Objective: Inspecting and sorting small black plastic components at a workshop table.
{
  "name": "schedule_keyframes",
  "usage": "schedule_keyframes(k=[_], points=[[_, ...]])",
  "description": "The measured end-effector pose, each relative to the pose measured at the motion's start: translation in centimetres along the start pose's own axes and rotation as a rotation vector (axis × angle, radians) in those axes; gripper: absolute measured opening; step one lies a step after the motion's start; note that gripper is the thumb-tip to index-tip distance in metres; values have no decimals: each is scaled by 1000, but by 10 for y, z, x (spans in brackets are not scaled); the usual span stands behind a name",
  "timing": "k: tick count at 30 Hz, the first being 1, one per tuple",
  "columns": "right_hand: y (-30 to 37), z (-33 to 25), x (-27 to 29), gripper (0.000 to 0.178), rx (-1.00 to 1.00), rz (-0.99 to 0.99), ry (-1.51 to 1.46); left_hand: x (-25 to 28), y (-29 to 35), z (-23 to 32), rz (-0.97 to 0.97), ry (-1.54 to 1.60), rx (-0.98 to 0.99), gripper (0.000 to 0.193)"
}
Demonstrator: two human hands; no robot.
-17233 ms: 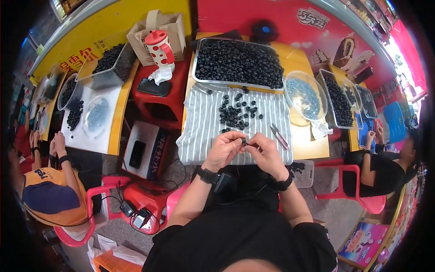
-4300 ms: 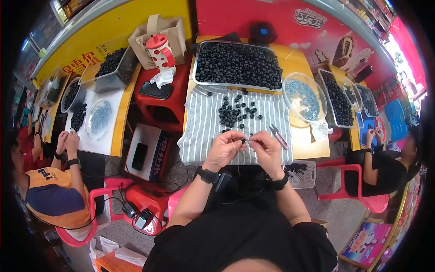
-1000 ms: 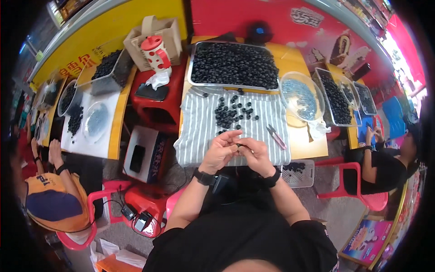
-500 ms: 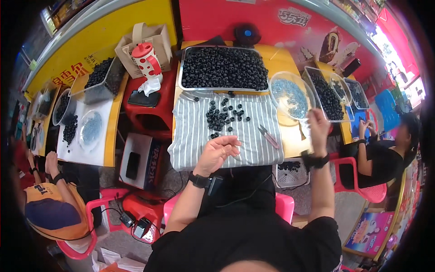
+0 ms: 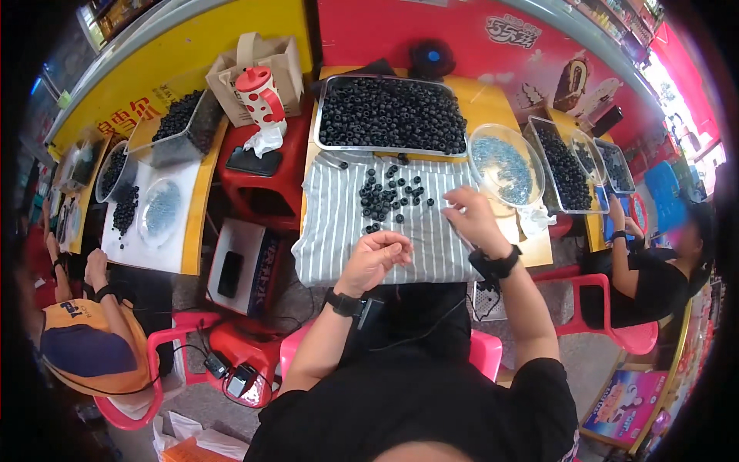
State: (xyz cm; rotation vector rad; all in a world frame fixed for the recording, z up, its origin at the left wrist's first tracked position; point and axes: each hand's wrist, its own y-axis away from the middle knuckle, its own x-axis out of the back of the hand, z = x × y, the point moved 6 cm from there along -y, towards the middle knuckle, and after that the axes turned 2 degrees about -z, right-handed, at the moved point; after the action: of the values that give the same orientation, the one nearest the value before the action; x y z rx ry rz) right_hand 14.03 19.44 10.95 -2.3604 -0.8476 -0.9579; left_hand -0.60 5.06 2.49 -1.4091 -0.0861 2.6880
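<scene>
Over the near part of a grey-and-white striped cloth [image 5: 331,231], my left hand [image 5: 375,262] is closed, thumb and fingertips brought together. Anything between them is too small to make out. My right hand [image 5: 476,219] hovers at the cloth's right side with its fingers bent inward; what they pinch cannot be seen. A loose group of black beads [image 5: 377,202] lies on the cloth between and beyond my hands. Behind it stands a clear tray [image 5: 317,131] heaped with black beads. Right of the cloth is a round clear dish [image 5: 471,158] of small pale-blue pieces. My right hand mostly covers the small snips.
A red stool [image 5: 239,183] at the left bears a phone [image 5: 254,161], crumpled tissue and a red-dotted cup [image 5: 262,96]. More bead containers [image 5: 566,165] stand at the right. Co-workers sit on both sides. A white crate [image 5: 486,302] is under the table's right side.
My right hand has come left and down from beside the round dish to the cloth, now over the snips. My left hand stays near the same spot. The whole view has shifted slightly.
</scene>
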Motion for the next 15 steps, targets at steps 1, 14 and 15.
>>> schedule_keyframes(k=[1, 14, 15], points=[[-6, -3, -9, 18, -37, 0, 49, -1, -1, 0, -5, 4, 6, 20], [20, -84, -36, 25, 257, -35, -242, -12, -5, 4, 129, 123, 7, 28], [24, -86, -40, 25, 305, -20, -218, -11, -4, 1, 64, 117, 11, 27]])
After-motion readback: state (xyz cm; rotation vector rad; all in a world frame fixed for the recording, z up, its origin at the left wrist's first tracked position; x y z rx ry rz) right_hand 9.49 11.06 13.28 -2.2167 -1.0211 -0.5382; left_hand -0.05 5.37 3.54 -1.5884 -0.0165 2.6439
